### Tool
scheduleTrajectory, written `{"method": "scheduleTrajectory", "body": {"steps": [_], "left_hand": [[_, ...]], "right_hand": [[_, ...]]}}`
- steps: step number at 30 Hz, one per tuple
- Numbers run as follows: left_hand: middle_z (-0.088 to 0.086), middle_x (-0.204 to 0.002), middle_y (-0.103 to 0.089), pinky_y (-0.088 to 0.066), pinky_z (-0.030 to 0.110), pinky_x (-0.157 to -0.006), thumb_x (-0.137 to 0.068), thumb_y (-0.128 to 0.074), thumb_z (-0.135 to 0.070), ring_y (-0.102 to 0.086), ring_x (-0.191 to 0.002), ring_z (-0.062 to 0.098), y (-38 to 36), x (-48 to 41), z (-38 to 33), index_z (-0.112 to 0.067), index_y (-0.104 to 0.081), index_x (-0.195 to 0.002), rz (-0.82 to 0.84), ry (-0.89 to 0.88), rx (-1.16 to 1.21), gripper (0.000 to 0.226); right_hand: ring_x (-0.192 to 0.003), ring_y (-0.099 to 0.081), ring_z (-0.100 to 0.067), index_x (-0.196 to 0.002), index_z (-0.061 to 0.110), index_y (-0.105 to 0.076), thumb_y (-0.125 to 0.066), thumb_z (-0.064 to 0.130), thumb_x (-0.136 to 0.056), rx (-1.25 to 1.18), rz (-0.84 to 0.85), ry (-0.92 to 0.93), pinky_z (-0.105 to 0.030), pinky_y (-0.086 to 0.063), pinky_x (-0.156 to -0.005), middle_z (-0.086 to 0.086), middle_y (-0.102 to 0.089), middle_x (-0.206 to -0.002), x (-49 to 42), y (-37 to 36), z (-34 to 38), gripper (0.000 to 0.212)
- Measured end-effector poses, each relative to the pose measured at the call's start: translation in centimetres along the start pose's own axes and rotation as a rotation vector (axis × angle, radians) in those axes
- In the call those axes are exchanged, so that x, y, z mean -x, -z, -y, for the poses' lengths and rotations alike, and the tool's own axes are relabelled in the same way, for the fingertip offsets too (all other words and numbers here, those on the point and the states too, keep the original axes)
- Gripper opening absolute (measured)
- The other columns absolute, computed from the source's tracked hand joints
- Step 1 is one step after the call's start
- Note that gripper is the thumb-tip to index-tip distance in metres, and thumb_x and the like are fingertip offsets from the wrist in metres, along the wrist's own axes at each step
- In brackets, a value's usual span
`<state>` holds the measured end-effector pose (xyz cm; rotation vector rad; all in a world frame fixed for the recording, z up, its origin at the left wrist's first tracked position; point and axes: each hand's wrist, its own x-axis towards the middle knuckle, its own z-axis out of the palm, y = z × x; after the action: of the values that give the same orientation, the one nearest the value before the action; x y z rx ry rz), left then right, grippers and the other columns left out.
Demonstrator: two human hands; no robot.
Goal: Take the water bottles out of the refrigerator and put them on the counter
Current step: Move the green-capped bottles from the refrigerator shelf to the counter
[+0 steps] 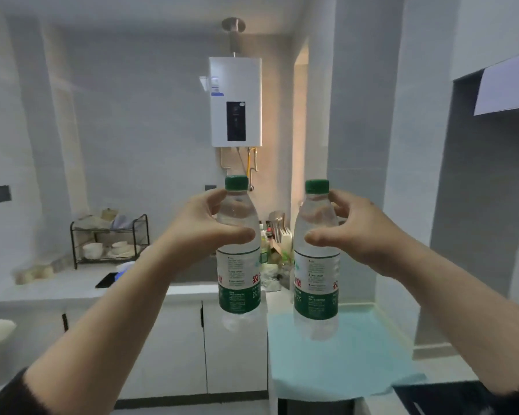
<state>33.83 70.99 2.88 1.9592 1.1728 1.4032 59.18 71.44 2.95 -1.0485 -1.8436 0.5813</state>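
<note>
1. Carrying is, by my judgement, the step in hand. Both bottles are out of the refrigerator, which is not in view, and neither stands on the counter [72,290] yet.
2. Left hand [206,223]: grasping the left bottle [238,265] at its shoulder, thumb across the front and fingers curled behind, just under the green cap. The bottle is upright.
3. Right hand [351,232]: grasping the right bottle [316,280] in the same manner, thumb in front and fingers wrapped round the upper part. This bottle is also upright.
4. Landmark: the teal mat [342,363], lying on the near stretch of counter.
   - The right bottle's base shows over the far part of the mat.
   - The left bottle's base shows just left of the mat's left edge, in front of the cabinet doors [162,339].
   - Both bottles appear to be held in the air; neither base is seen resting on anything.
5. Other items:
   - A knife block [283,239] and some jars stand beyond the mat's far left corner.
   - A dish rack [108,238] stands well left of the mat.
   - A water heater [235,101] hangs on the wall, above and beyond the mat.
6. Next move, as a judgement:
   - Bring the left bottle over the mat or over bare counter beside it.
   - Lower both bottles with their bases level and keep them apart.
   - Let go only once each one stands. The mat may be soft, so a check for wobble is advisable.
</note>
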Motion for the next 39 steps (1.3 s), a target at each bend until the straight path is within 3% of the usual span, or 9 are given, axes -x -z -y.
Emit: {"method": "scheduleTrajectory", "body": {"steps": [7, 11, 16, 21, 23, 27, 32, 36, 39], "left_hand": [[-0.015, -0.092, -0.075, -0.054, 0.032, -0.079, -0.069, -0.082, -0.008, -0.072, -0.085, 0.007, -6.1, -11.1, 10.3, -0.030, -0.067, -0.101, 0.113, 0.033, 0.068, 0.042], [-0.011, -0.094, -0.074, -0.055, 0.032, -0.075, -0.068, -0.082, -0.008, -0.072, -0.084, 0.009, -10.9, -15.7, 15.4, -0.031, -0.065, -0.100, 0.131, 0.064, 0.111, 0.043], [-0.009, -0.107, -0.070, -0.056, 0.048, -0.085, -0.060, -0.083, -0.026, -0.069, -0.096, 0.018, -17.5, -20.2, 23.1, -0.032, -0.062, -0.109, 0.116, 0.130, 0.083, 0.054], [-0.009, -0.111, -0.066, -0.055, 0.041, -0.085, -0.062, -0.085, -0.024, -0.065, -0.101, 0.017, -24.0, -23.1, 31.8, -0.032, -0.058, -0.119, 0.073, 0.218, 0.004, 0.063], [-0.009, -0.106, -0.067, -0.056, 0.040, -0.082, -0.062, -0.085, -0.021, -0.065, -0.098, 0.015, -26.2, -24.0, 35.5, -0.031, -0.059, -0.115, 0.050, 0.264, -0.022, 0.059], [-0.015, -0.103, -0.069, -0.057, 0.040, -0.083, -0.062, -0.082, -0.021, -0.064, -0.095, 0.005, -29.7, -25.2, 42.7, -0.036, -0.060, -0.112, 0.029, 0.371, -0.018, 0.057], [-0.012, -0.108, -0.068, -0.054, 0.037, -0.088, -0.063, -0.079, -0.023, -0.063, -0.102, 0.008, -32.9, -26.4, 49.5, -0.034, -0.059, -0.118, 0.017, 0.420, -0.007, 0.059], [-0.013, -0.104, -0.069, -0.052, 0.031, -0.083, -0.057, -0.076, -0.035, -0.064, -0.098, 0.006, -34.2, -26.9, 52.8, -0.043, -0.059, -0.107, -0.004, 0.455, -0.022, 0.054], [-0.017, -0.098, -0.068, -0.050, 0.023, -0.076, -0.063, -0.080, -0.021, -0.062, -0.089, -0.007, -35.0, -26.8, 54.8, -0.050, -0.057, -0.098, -0.018, 0.483, -0.032, 0.051]], "right_hand": [[-0.098, -0.067, -0.017, -0.114, 0.030, -0.064, -0.084, 0.017, -0.070, 0.078, -0.174, -0.186, -0.041, -0.055, -0.088, 0.005, -0.071, -0.106, -7.7, -0.3, -10.2, 0.049], [-0.101, -0.064, -0.020, -0.118, 0.028, -0.063, -0.085, 0.021, -0.068, 0.114, -0.242, -0.266, -0.043, -0.054, -0.090, 0.001, -0.068, -0.111, -10.9, -0.4, -16.8, 0.055], [-0.099, -0.066, -0.018, -0.119, 0.030, -0.062, -0.084, 0.025, -0.065, 0.144, -0.249, -0.356, -0.040, -0.056, -0.087, 0.004, -0.068, -0.111, -14.4, -1.1, -26.9, 0.059], [-0.089, -0.064, 0.000, -0.110, 0.033, -0.059, -0.085, 0.020, -0.068, 0.116, -0.159, -0.403, -0.016, -0.048, -0.066, 0.016, -0.067, -0.100, -18.1, -3.0, -37.1, 0.051], [-0.088, -0.062, 0.001, -0.110, 0.033, -0.059, -0.085, 0.018, -0.069, 0.090, -0.145, -0.432, -0.014, -0.046, -0.063, 0.014, -0.068, -0.100, -19.7, -4.3, -41.4, 0.051], [-0.091, -0.065, -0.009, -0.111, 0.033, -0.059, -0.083, 0.018, -0.069, 0.061, -0.151, -0.484, -0.020, -0.049, -0.067, 0.009, -0.069, -0.101, -22.5, -7.5, -49.5, 0.051], [-0.095, -0.065, -0.017, -0.105, 0.032, -0.059, -0.080, 0.021, -0.065, 0.082, -0.109, -0.500, -0.031, -0.055, -0.076, 0.005, -0.068, -0.102, -24.9, -11.3, -57.6, 0.046], [-0.094, -0.066, -0.017, -0.110, 0.031, -0.059, -0.079, 0.028, -0.063, 0.090, -0.088, -0.516, -0.037, -0.058, -0.080, 0.005, -0.069, -0.102, -25.7, -13.4, -61.4, 0.052], [-0.094, -0.066, -0.016, -0.110, 0.032, -0.059, -0.079, 0.029, -0.064, 0.090, -0.084, -0.525, -0.037, -0.058, -0.079, 0.007, -0.069, -0.101, -25.9, -14.3, -63.5, 0.051]]}}
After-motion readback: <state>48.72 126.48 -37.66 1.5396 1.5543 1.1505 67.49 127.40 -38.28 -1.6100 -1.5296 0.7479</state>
